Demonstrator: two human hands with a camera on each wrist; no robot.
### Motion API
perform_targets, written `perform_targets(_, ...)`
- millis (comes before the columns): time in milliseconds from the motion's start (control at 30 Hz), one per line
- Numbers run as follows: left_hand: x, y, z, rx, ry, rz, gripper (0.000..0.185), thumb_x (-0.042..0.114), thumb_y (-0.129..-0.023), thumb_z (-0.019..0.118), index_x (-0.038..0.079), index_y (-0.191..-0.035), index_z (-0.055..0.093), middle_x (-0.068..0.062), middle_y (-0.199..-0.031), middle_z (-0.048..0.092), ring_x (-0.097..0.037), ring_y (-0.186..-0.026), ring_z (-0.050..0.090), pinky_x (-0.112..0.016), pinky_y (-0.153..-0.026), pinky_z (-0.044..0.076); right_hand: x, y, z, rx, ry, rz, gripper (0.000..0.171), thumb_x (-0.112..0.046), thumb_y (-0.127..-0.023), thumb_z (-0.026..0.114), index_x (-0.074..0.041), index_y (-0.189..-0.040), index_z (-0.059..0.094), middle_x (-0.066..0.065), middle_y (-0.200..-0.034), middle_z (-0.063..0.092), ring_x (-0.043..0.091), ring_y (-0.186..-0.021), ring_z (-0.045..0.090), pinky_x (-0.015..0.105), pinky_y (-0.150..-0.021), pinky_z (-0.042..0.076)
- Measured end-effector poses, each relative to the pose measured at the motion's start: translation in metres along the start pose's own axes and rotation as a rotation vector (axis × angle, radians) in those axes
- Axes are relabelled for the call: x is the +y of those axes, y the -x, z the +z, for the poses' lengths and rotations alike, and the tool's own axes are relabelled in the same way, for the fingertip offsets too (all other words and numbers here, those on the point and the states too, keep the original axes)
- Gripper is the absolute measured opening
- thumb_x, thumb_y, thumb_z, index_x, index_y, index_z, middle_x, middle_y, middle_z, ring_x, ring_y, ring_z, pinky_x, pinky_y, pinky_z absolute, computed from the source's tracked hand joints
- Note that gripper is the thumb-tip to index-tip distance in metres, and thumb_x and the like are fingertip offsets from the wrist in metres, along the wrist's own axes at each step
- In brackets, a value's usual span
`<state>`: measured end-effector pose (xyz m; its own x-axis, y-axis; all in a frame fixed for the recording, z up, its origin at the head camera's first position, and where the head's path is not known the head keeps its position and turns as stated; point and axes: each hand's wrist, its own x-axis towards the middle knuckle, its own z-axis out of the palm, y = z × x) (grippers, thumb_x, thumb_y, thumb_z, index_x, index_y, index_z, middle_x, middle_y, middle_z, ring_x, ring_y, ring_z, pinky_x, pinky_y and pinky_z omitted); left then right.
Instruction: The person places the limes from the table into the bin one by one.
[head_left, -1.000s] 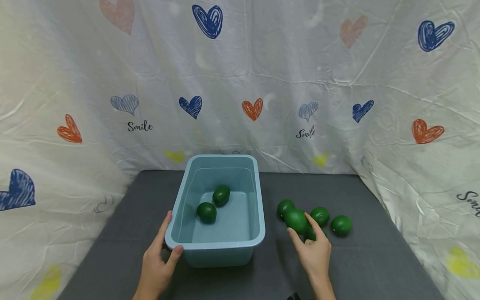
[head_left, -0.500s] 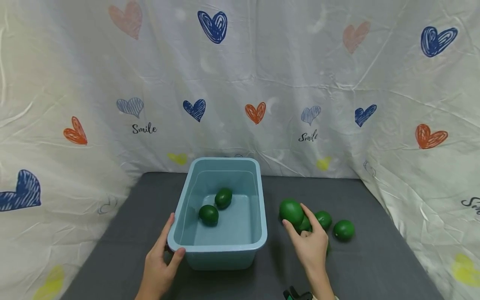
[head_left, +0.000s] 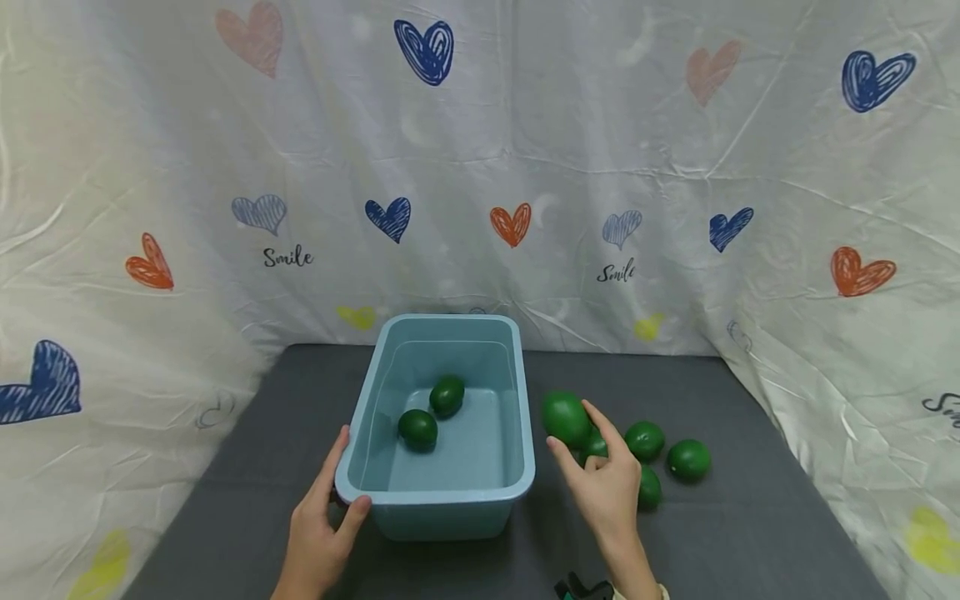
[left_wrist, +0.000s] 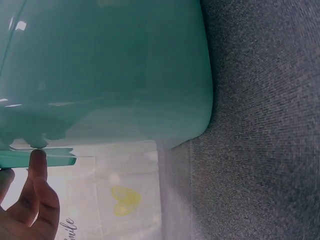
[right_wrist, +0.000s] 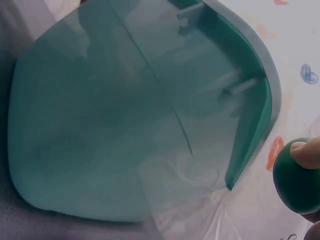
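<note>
A green fruit (head_left: 566,417), smooth and lime-like, is pinched in the right hand (head_left: 600,492): thumb under its near-left side, index finger laid over its right flank, so the fruit sits just past the fingertips and slightly left of them. It's lifted off the grey tabletop (head_left: 750,533), right beside the outer right wall of the light blue tub (head_left: 450,496) and about level with its rim. In the right wrist view the same fruit (right_wrist: 296,176) can be seen with a fingertip (right_wrist: 306,154) pressed on top, the tub's outer wall (right_wrist: 115,130) filling most of the frame to the left of it.

Behind and to the right of those fingers, a few more green fruits are left on the table: one (head_left: 645,439) just past the knuckles, one (head_left: 687,459) further right, one (head_left: 648,488) tucked against the hand's right edge, and a bit of another (head_left: 596,446) peeking out under the fingers.

The tub's near-left corner is gripped by the left hand (head_left: 318,533), thumb hooked over the rim, fingers curled along the outside wall. From the left wrist view only a couple of fingertips (left_wrist: 37,165) touching under the rim's lip (left_wrist: 30,159) can be made out. Inside the tub, well ahead of that thumb, two fruits (head_left: 417,428) (head_left: 447,395) are lying close together on the floor.

The whole setup is backed by a white heart-print cloth (head_left: 480,167).
</note>
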<state>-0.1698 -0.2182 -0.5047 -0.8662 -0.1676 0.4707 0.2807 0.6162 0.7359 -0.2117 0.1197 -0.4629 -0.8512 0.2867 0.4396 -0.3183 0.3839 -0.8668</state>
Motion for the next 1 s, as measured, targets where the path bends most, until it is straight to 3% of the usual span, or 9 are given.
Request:
perform_targets(200, 0.001, 0.0, -0.001, 0.003, 0.002, 0.004, 0.085, 0.011, -0.099, 0.074, 0.03, -0.169, 0.03, -0.002, -0.169, 0.04, 0.018, -0.135, 0.038, -0.001, -0.096, 0.034, -0.009, 0.001, 0.006, -0.014, -0.042, -0.035, 0.07, -0.019, -0.081, 0.095, -0.02, -0.145, 0.066, -0.001, -0.045, 0.039, -0.002, -0.031, 0.027, 0.021, -0.035, 0.028)
perform_targets(267, 0.002, 0.0, -0.001, 0.004, 0.002, 0.004, 0.086, 0.011, -0.099, 0.074, 0.032, -0.169, 0.029, -0.002, -0.169, 0.04, 0.017, -0.135, 0.038, -0.001, -0.096, 0.035, -0.011, 0.0, 0.008, -0.021, -0.057, -0.054, 0.069, -0.019, -0.082, 0.094, -0.021, -0.145, 0.066, 0.001, -0.052, 0.046, -0.002, -0.031, 0.027, 0.021, -0.036, 0.028)
perform_targets(367, 0.002, 0.0, -0.001, 0.008, 0.004, 0.006, 0.086, 0.01, -0.098, 0.074, 0.033, -0.169, 0.029, -0.002, -0.168, 0.041, 0.017, -0.133, 0.04, -0.002, -0.095, 0.036, -0.014, -0.002, 0.011, -0.034, -0.061, -0.09, 0.068, -0.017, -0.083, 0.094, -0.02, -0.145, 0.066, 0.008, -0.087, 0.071, -0.003, -0.032, 0.029, 0.021, -0.036, 0.03)
perform_targets(467, 0.002, 0.0, -0.001, 0.01, 0.008, 0.011, 0.086, 0.011, -0.099, 0.074, 0.034, -0.169, 0.03, -0.002, -0.168, 0.042, 0.016, -0.133, 0.041, -0.002, -0.094, 0.037, -0.018, -0.005, 0.014, -0.044, -0.059, -0.117, 0.068, -0.016, -0.083, 0.093, -0.02, -0.145, 0.066, 0.011, -0.128, 0.072, -0.002, -0.032, 0.031, 0.021, -0.036, 0.031)
perform_targets(500, 0.002, 0.0, -0.001, 0.011, 0.009, 0.013, 0.086, 0.011, -0.099, 0.074, 0.034, -0.169, 0.03, -0.002, -0.168, 0.042, 0.016, -0.132, 0.042, -0.002, -0.094, 0.037, -0.02, -0.005, 0.016, -0.046, -0.06, -0.125, 0.068, -0.016, -0.084, 0.093, -0.02, -0.146, 0.066, 0.01, -0.136, 0.069, -0.001, -0.033, 0.031, 0.021, -0.036, 0.031)
perform_targets(600, 0.001, 0.0, -0.001, 0.016, 0.008, 0.018, 0.086, 0.01, -0.098, 0.074, 0.033, -0.169, 0.031, -0.002, -0.167, 0.043, 0.015, -0.132, 0.043, -0.003, -0.093, 0.038, -0.024, -0.007, 0.02, -0.059, -0.063, -0.135, 0.068, -0.017, -0.084, 0.093, -0.019, -0.146, 0.065, 0.01, -0.138, 0.068, -0.001, -0.033, 0.031, 0.021, -0.036, 0.031)
perform_targets(767, 0.001, 0.0, -0.001, 0.014, -0.003, 0.017, 0.084, 0.011, -0.098, 0.074, 0.028, -0.169, 0.032, -0.003, -0.167, 0.043, 0.016, -0.131, 0.042, -0.002, -0.093, 0.037, -0.029, -0.007, 0.029, -0.097, -0.071, -0.136, 0.068, -0.016, -0.084, 0.092, -0.015, -0.146, 0.065, 0.013, -0.128, 0.07, -0.002, -0.033, 0.03, 0.02, -0.036, 0.03)
perform_targets(900, 0.001, 0.0, -0.001, 0.011, -0.013, 0.013, 0.083, 0.014, -0.099, 0.073, 0.029, -0.169, 0.031, -0.004, -0.166, 0.044, 0.014, -0.124, 0.046, -0.005, -0.087, 0.041, -0.032, -0.008, 0.035, -0.129, -0.075, -0.13, 0.067, -0.018, -0.084, 0.092, -0.018, -0.146, 0.066, 0.006, -0.079, 0.069, -0.002, -0.033, 0.028, 0.02, -0.036, 0.029)
perform_targets(1000, 0.001, 0.0, -0.001, 0.006, -0.012, 0.007, 0.084, 0.015, -0.1, 0.073, 0.033, -0.169, 0.03, -0.004, -0.167, 0.043, 0.013, -0.125, 0.046, -0.005, -0.088, 0.041, -0.032, -0.011, 0.038, -0.152, -0.076, -0.12, 0.067, -0.021, -0.085, 0.092, -0.019, -0.146, 0.065, -0.002, -0.047, 0.039, -0.001, -0.032, 0.027, 0.02, -0.036, 0.027)
